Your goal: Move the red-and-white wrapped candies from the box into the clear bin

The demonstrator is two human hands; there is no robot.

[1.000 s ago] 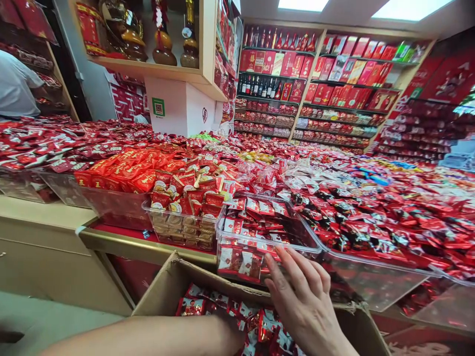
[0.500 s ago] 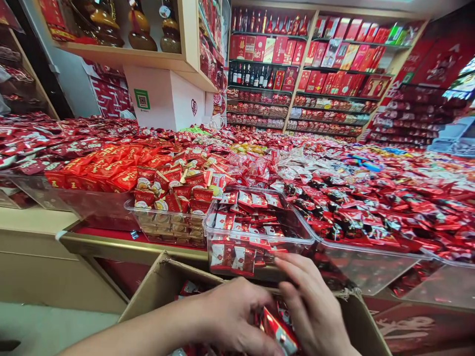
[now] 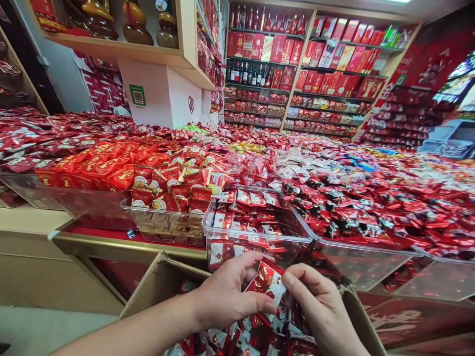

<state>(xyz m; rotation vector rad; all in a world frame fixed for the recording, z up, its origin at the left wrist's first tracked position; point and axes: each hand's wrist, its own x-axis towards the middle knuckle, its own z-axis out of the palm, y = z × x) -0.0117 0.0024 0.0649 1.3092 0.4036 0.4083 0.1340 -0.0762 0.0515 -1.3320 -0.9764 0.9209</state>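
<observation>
Packet (image 3: pixel 270 283) clamped between left hand (image 3: pixel 230 292) and right hand (image 3: pixel 317 298), above box (image 3: pixel 162 276).
I'd pinch its edges lightly, no crushing; keep clear of tub (image 3: pixel 222 231) just beyond box.

A display counter (image 3: pixel 83 230) with a red top and a gold-coloured front edge (image 3: pixel 129 245) bears clear plastic bins (image 3: pixel 166 226) set side by side along its front, while a small shiny scrap (image 3: pixel 130 234) lies on the red strip just before them
</observation>
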